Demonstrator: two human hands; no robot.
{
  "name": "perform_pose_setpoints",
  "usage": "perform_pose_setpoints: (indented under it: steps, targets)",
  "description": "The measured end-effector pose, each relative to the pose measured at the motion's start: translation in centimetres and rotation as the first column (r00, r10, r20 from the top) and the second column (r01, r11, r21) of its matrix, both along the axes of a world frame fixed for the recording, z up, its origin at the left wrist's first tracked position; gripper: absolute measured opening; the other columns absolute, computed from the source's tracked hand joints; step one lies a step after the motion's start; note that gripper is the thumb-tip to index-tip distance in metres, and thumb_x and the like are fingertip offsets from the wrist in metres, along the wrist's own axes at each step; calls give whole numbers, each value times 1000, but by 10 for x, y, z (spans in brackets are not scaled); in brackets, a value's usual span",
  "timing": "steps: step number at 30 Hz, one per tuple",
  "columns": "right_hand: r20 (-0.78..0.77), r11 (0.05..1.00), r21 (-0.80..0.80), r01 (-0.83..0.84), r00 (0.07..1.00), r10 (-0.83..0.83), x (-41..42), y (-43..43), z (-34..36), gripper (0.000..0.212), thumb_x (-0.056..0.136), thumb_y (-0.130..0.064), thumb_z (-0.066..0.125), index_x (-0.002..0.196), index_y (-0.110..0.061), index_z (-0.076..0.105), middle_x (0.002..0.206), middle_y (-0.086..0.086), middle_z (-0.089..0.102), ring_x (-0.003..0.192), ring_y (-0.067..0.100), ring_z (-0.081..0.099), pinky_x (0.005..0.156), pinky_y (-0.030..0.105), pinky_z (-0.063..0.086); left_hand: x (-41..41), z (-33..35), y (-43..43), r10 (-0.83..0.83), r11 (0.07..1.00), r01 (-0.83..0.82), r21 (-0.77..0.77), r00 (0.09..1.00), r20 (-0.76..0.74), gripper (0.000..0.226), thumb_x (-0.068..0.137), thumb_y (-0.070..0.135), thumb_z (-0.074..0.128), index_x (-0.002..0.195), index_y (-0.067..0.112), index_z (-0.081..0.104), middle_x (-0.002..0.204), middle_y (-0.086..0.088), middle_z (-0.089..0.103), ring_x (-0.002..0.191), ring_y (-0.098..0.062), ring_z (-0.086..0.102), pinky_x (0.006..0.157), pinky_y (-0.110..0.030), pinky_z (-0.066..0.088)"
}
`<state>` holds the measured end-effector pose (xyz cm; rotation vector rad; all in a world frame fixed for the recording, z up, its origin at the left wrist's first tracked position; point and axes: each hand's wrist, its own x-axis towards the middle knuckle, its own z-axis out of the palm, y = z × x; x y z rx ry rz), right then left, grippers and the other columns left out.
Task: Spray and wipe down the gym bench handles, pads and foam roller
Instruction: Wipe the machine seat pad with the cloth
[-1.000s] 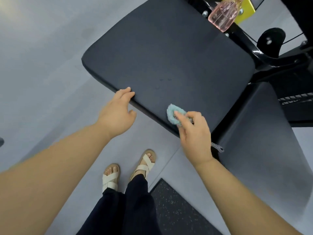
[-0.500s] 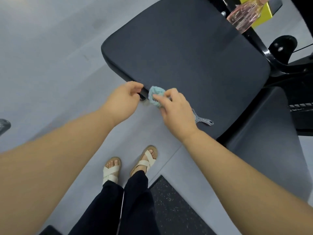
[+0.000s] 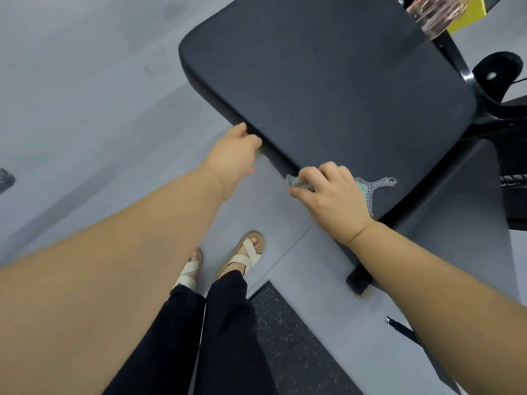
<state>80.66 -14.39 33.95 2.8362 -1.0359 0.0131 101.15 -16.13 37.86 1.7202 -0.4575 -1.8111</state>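
Note:
A large dark bench pad (image 3: 328,89) fills the upper middle of the head view. My right hand (image 3: 330,192) grips a light blue cloth (image 3: 293,181) against the pad's near edge, and a checked part of the cloth (image 3: 376,186) trails out on the pad behind the hand. My left hand (image 3: 233,155) holds the same edge further left, with its fingers curled under the pad. A pink spray bottle (image 3: 433,12) lies at the pad's far right corner, partly cut off by the frame.
A second dark pad (image 3: 456,223) slopes down at the right. The black machine frame with a round knob (image 3: 496,72) stands at the far right. My sandalled feet (image 3: 239,255) are on grey floor beside a black speckled mat (image 3: 293,337).
My right hand has slid the cloth to the right along the pad's near edge, away from my left hand. My left hand keeps its hold on the edge. The view has shifted.

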Motion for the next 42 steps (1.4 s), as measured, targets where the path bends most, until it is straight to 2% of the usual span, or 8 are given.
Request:
perform_pose_setpoints:
  steps: [3, 8, 15, 22, 25, 28, 35, 42]
  targets:
    - [0, 997, -54, 49, 999, -49, 37, -15, -5, 18, 71, -3, 65, 80, -18, 69, 89, 6, 58, 74, 23, 30, 61, 33, 17, 5, -2, -5, 97, 994, -98, 51, 995, 4, 23, 95, 11, 43, 78, 25, 47, 85, 9, 52, 101, -16, 52, 97, -38, 47]
    - [112, 981, 4, 193, 975, -192, 91, -41, -2, 21, 73, -10, 56, 69, -26, 70, 81, 3, 58, 69, 24, 44, 63, 29, 15, -4, -8, 25, 266, 947, -261, 189, 964, -4, 11, 98, 16, 40, 105, 18, 48, 113, -3, 51, 101, -20, 53, 82, -35, 50]
    - [181, 712, 692, 119, 926, -330, 48, -31, 43, 62, 86, -11, 58, 143, -23, 38, 135, -10, 47, 122, 11, 43, 100, 13, 28, -45, 10, 8, 583, 812, -474, 340, 669, -461, 32, 99, 38, 37, 92, 15, 58, 82, -2, 62, 72, -14, 60, 68, -27, 50]
    - [222, 758, 536, 370, 805, -550, 35, -77, 33, 29, 95, -17, 51, 122, -20, 62, 122, -1, 57, 116, 20, 43, 95, 14, 23, -72, -21, -36, 765, 619, -693, 370, 639, -83, 44, 97, 39, 34, 139, 24, 39, 138, 0, 46, 120, -26, 49, 104, -42, 39]
    - [177, 778, 479, 408, 823, -540, 43, -105, 17, 30, 95, -25, 50, 123, -23, 60, 126, -1, 52, 116, 24, 39, 96, 20, 24, -58, -47, -58, 929, 346, -868, 355, 369, -3, 38, 96, 38, 37, 126, 18, 49, 137, -1, 50, 117, -19, 51, 107, -34, 37]
    - [170, 817, 434, 379, 857, -487, 52, -116, 4, 30, 92, -27, 53, 121, -23, 60, 125, 0, 49, 111, 27, 41, 91, 26, 26, -26, -53, -79, 944, 330, -914, 236, 323, -65, 40, 98, 32, 33, 133, 15, 42, 139, -10, 48, 117, -25, 53, 105, -40, 40]
    - [236, 888, 249, 386, 865, -442, 56, -113, -9, 26, 86, -26, 53, 108, -19, 63, 112, 5, 57, 91, 31, 50, 71, 33, 33, -80, -32, -39, 622, 774, -632, -23, 755, 208, 53, 101, 28, 29, 148, 36, 5, 151, 6, 22, 137, -14, 29, 114, -32, 23]
    - [230, 894, 267, 361, 876, -423, 55, -115, -8, 31, 86, -30, 48, 109, -18, 64, 112, 4, 58, 92, 30, 51, 71, 33, 33, -54, -47, -73, 618, 764, -639, -89, 686, 383, 57, 101, 20, 31, 150, 26, 3, 154, 1, 13, 139, -15, 24, 110, -22, 17]
